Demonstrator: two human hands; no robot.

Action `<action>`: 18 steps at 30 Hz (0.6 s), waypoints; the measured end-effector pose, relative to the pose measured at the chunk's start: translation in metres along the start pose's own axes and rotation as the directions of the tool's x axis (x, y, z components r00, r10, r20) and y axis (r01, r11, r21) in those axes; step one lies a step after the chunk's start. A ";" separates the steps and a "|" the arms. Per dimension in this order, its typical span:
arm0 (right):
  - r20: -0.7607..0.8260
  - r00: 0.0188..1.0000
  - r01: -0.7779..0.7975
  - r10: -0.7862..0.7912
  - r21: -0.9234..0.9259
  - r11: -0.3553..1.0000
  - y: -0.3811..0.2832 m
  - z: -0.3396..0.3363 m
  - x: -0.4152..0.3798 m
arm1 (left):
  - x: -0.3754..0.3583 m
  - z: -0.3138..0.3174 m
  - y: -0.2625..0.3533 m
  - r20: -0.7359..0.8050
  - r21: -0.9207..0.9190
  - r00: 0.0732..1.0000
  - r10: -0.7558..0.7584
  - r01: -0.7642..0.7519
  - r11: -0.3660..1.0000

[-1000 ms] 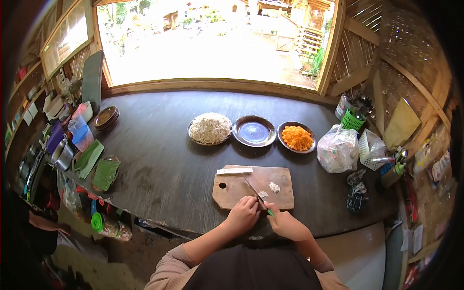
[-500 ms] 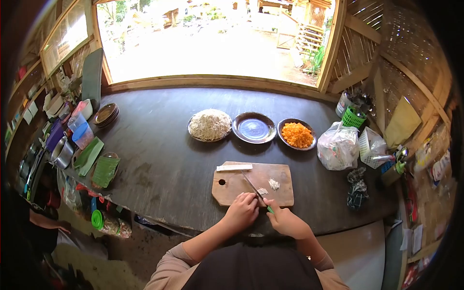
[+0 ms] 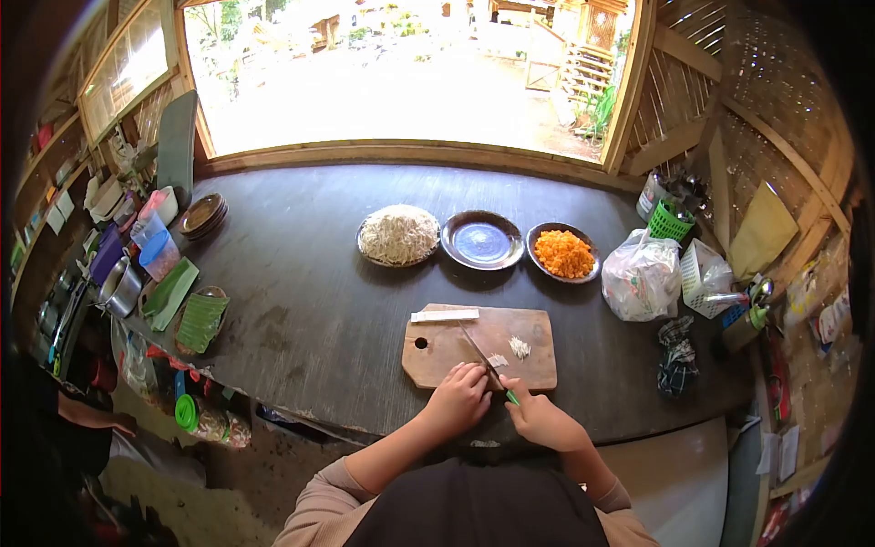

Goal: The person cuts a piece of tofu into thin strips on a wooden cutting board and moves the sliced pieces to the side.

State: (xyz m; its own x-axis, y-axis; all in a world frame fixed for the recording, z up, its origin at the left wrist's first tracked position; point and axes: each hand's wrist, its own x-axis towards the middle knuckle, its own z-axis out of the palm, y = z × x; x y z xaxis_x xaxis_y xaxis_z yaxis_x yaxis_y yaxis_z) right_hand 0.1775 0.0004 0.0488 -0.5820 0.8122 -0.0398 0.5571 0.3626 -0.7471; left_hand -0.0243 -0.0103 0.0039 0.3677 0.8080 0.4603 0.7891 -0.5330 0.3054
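My right hand [image 3: 547, 421] is closed round the green handle of a knife [image 3: 476, 345], whose blade slants up and left over the wooden cutting board [image 3: 538, 365]. Just left of the blade, my left hand [image 3: 458, 397] rests on the board's near edge with its fingers curled together. What lies under those fingers is hidden. Thin white slices [image 3: 499, 360] lie against the blade. Farther right on the board sits a small heap of white matchstick strips [image 3: 519, 347]. A pale white block [image 3: 445, 315] lies along the board's far left edge.
Beyond the board stand a plate of pale shreds [image 3: 398, 234], a bare dark plate [image 3: 483, 241] and a plate of chopped orange pieces [image 3: 563, 254]. To the right are a plastic bag [image 3: 642, 276] and a dark cloth [image 3: 676, 357]. Banana leaves [image 3: 201, 321] lie left. Another person's hand [image 3: 124, 423] shows lower left.
The whole view has shifted very slightly. Both hands, the knife and the white pieces keep nearly the same places on the board.
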 end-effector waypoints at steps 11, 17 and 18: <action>-0.013 0.999 0.051 -0.050 0.004 0.999 -0.006 -0.003 0.008 | -0.001 0.004 -0.001 -0.001 0.014 1.000 0.010 -0.009 1.000; -0.081 0.991 0.106 -0.107 -0.018 0.994 0.004 0.012 0.012 | 0.000 -0.003 0.002 0.042 0.036 0.999 0.002 -0.003 0.999; -0.042 0.998 0.047 -0.050 -0.054 0.997 -0.001 0.010 0.020 | 0.001 -0.003 0.002 0.045 0.033 0.999 0.004 -0.006 0.999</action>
State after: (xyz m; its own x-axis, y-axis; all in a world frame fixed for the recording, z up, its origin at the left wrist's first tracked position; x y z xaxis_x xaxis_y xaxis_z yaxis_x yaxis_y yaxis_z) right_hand 0.1594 0.0116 0.0424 -0.5832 0.8119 0.0255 0.5600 0.4246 -0.7114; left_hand -0.0234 -0.0117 0.0072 0.3930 0.8162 0.4235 0.8028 -0.5292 0.2749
